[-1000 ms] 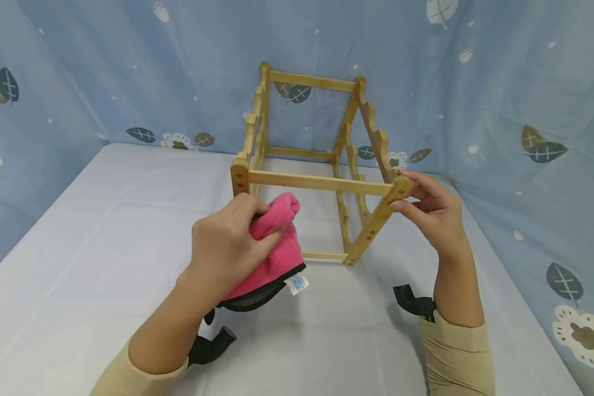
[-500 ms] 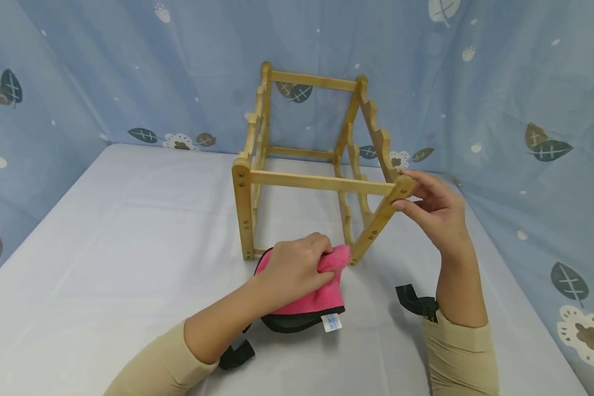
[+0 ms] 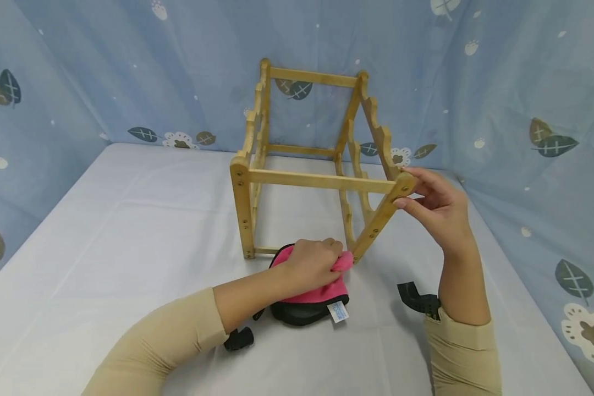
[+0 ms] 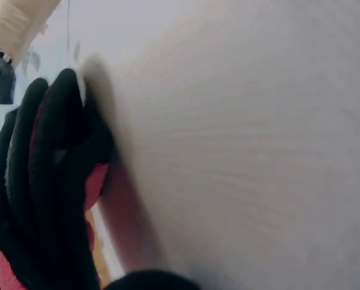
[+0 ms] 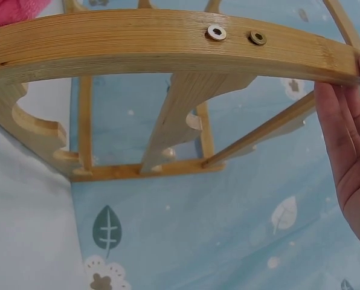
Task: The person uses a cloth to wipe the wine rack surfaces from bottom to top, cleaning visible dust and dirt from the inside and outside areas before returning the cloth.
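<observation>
A wooden rack with scalloped side rails [image 3: 322,180] stands upright on the white surface. My right hand [image 3: 438,212] pinches its near top right corner between thumb and fingers; the right wrist view shows the fingertips against the bolted post [image 5: 138,42]. Low at the rack's front, my left hand [image 3: 313,264] grips a bunched pink plush cloth [image 3: 322,295] with black edging, a dark underside and a white tag. The cloth overlaps the bottom front bar, hiding most of it. Black folds of cloth [image 4: 53,181] fill the left side of the left wrist view.
Blue curtains [image 3: 188,66] printed with leaves and flowers enclose the white surface [image 3: 128,231] at the back and both sides. The rack's far end stands close to the back curtain. Black straps [image 3: 418,300] hang at both wrists.
My left hand has carried the cloth down and right, from in front of the left post to the bottom front bar, then slightly further right. The right hand keeps its grip on the corner.
</observation>
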The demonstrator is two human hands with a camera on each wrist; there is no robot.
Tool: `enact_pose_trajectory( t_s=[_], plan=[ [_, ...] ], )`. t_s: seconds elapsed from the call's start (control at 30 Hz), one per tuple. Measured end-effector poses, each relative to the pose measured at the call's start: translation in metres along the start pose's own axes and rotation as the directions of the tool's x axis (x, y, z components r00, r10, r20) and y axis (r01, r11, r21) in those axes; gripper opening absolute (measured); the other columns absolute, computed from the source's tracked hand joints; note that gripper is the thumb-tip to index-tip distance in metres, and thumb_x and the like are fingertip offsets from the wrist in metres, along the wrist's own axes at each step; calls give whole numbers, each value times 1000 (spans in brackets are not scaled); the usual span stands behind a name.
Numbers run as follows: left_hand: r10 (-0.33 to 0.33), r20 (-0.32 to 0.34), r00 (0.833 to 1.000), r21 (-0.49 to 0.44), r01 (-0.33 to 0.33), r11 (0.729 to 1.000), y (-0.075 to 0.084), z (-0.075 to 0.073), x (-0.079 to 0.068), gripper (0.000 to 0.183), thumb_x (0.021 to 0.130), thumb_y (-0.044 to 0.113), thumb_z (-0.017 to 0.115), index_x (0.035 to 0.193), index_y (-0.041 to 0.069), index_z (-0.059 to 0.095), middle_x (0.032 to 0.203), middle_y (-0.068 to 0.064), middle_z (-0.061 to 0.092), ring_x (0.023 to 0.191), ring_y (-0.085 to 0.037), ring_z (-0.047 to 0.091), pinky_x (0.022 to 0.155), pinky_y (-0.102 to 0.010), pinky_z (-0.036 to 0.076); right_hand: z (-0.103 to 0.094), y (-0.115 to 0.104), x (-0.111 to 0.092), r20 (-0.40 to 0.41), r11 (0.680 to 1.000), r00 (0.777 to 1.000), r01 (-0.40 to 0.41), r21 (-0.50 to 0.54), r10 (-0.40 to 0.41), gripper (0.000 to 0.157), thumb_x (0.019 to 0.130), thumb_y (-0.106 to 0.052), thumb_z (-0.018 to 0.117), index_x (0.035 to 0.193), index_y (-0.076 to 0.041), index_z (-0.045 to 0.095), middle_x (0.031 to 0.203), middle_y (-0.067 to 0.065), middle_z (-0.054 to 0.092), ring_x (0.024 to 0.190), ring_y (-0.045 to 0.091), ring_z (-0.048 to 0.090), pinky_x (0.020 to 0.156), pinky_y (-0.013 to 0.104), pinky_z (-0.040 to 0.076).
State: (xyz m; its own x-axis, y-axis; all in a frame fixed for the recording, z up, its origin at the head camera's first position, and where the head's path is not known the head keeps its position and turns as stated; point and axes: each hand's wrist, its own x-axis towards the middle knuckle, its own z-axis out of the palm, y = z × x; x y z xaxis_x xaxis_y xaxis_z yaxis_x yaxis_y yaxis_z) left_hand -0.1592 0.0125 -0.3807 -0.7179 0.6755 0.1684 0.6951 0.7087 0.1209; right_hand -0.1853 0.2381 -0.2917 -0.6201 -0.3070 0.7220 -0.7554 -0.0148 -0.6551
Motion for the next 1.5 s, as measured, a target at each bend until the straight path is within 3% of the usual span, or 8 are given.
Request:
enact_pose_trajectory(
  t_s=[0.2, 0.4, 0.67, 0.97, 1.3, 1.5],
  plan=[
    [-10, 56, 998, 80, 6, 997, 0, 2, 2, 36, 84, 42, 68, 104, 12, 61, 81, 2, 59, 62, -7, 53, 46, -24, 43, 0, 0, 1, -1, 1000, 1000, -6, -7, 6, 53, 78, -7, 74, 120, 17, 51, 101, 3, 65, 87, 12, 65, 74, 22, 54],
    [-82, 108, 991, 64, 75, 995, -9, 0, -6, 33, 84, 41, 68, 97, 12, 60, 78, 2, 56, 60, -9, 52, 48, -27, 44, 1, 1, 1, -3, 1000, 1000, -6, -2, 6, 53, 78, -6, 73, 120, 17, 52, 101, 3, 65, 87, 13, 65, 74, 22, 54],
    [-137, 123, 983, 37, 134, 990, -22, -6, -21, 32, 83, 40, 69, 94, 11, 59, 75, 1, 55, 57, -10, 51, 47, -27, 43, 0, 1, 0, -12, 1000, 1000, -16, 1, 16, 52, 78, -3, 73, 121, 16, 52, 100, 4, 65, 86, 13, 65, 74, 22, 54],
    [-180, 44, 983, 1, 180, 984, -37, -6, -42, 29, 82, 35, 71, 81, 11, 55, 65, 3, 49, 52, -9, 47, 44, -25, 39, -1, 0, 0, -14, 1000, 1000, -19, 2, 19, 51, 78, -2, 73, 121, 16, 52, 101, 4, 65, 87, 13, 65, 75, 22, 54],
    [-256, -28, 966, 89, 257, 962, -48, -11, -69, 33, 79, 35, 74, 78, 10, 53, 63, 1, 48, 47, -12, 47, 40, -29, 41, 0, 0, -1, -15, 999, 1000, -20, 28, 21, 51, 78, -2, 73, 121, 16, 52, 102, 5, 65, 88, 14, 65, 75, 23, 54],
    [-234, -165, 958, 133, 256, 957, -58, -10, -91, 32, 75, 31, 78, 77, 8, 57, 65, -2, 55, 49, -14, 55, 39, -34, 43, 1, 0, -1, -16, 999, 1000, -15, 30, 15, 51, 78, -3, 73, 121, 16, 52, 101, 4, 65, 88, 13, 65, 75, 23, 54]
  ],
)
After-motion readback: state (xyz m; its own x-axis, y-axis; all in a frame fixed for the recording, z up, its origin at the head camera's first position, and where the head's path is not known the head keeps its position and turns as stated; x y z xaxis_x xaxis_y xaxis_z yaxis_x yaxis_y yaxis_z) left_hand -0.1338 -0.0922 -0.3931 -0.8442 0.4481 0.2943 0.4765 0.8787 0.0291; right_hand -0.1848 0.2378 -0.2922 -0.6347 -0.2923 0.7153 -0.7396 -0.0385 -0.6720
